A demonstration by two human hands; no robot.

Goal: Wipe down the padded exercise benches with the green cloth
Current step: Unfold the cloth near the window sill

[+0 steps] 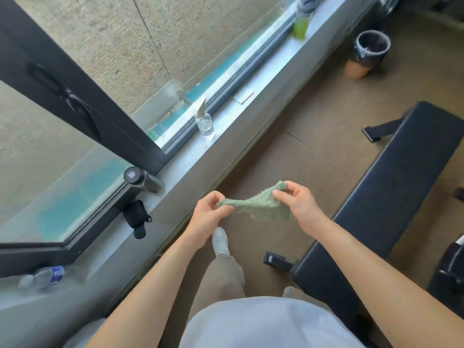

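A small green cloth [261, 204] hangs stretched between both hands at waist height, over the brown floor. My left hand [208, 214] pinches its left corner and my right hand [296, 200] pinches its upper right corner. To the right, a black padded exercise bench [391, 187] runs diagonally from near my right elbow toward the upper right; neither hand nor the cloth touches it. Another dark padded piece [449, 270] shows at the right edge.
A grey window sill [241, 121] runs along the left, holding a clear spray bottle [204, 120], a green-liquid bottle [302, 21], a black flask [144, 180], a black pouch [136, 218] and a lying water bottle [42, 276]. A lined bin [371, 47] stands on the floor far right.
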